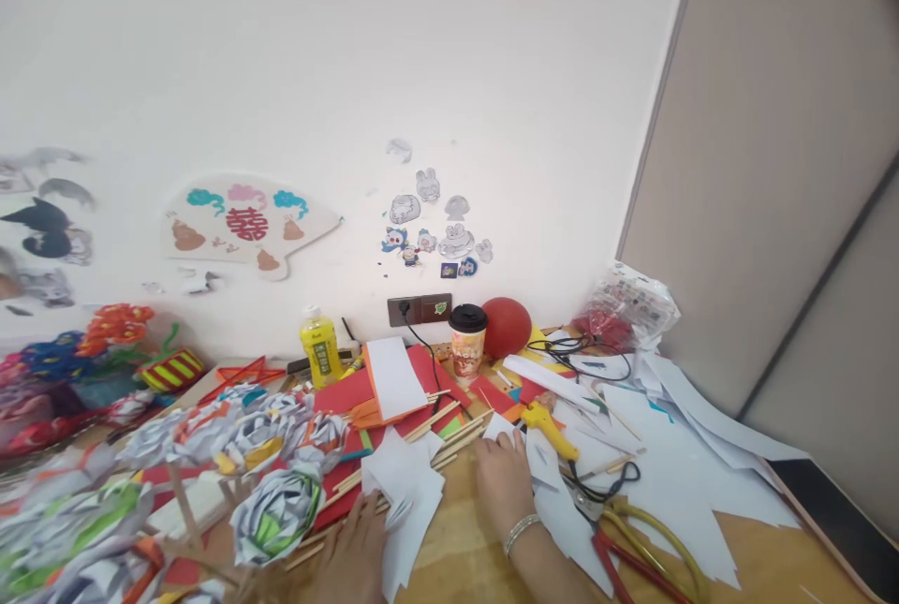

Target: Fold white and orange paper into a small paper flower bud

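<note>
My left hand [353,548] rests at the lower middle, fingers spread, beside white paper pieces [404,482] and over thin wooden sticks [456,440]. My right hand [504,473], with a bracelet at the wrist, reaches forward on the wooden table [456,529]; its fingers lie extended on white paper next to the stick ends. Just right of that hand lies a yellow glue gun [550,431] with a black cord. Scissors with red and yellow handles [650,543] are at the lower right. Nothing is seen held in either hand.
Crumpled paper balls [277,510] crowd the left side. At the wall stand a yellow bottle [321,348], a lidded cup [467,346] and a red balloon [507,328]. White sheets [674,473] spread to the right, near a dark flat object [832,524].
</note>
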`<state>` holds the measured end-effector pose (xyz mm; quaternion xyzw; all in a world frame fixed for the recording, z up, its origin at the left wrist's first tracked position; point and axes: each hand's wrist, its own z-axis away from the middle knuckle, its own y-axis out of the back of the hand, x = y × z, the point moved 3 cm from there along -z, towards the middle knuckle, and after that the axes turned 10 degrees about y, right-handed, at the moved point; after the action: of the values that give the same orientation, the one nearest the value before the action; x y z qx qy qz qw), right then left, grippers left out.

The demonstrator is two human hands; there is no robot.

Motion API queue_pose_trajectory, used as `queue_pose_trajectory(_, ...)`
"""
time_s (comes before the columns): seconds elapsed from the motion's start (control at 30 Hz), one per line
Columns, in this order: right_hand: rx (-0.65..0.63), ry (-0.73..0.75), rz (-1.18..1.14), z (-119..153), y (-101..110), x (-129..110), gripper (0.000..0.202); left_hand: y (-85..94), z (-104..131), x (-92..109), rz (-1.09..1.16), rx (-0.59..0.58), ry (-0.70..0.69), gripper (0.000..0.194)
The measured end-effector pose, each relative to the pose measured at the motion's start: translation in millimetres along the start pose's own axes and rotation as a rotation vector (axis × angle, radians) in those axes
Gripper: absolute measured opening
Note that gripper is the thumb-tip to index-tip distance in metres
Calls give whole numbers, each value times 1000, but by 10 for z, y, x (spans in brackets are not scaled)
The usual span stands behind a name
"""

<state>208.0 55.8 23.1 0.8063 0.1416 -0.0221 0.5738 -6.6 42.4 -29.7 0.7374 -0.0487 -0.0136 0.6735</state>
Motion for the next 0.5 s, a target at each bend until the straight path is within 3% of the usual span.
queue_pose_trajectory(0.1,-101,8,25,-98,114,51,28,125,56,55,16,-17,-8,60)
queue_pose_trajectory(0.23,-235,-11,56,-437,161,245,25,276,124,107,35,-42,3,61)
queue_pose_trajectory(0.33,-368,-51,77,-695,76,408,17,326,147,127,42,-51,-14,58)
queue_pose_trajectory(0.5,-516,-110,101,-858,-138,514,27,336,151,122,61,-52,-19,58)
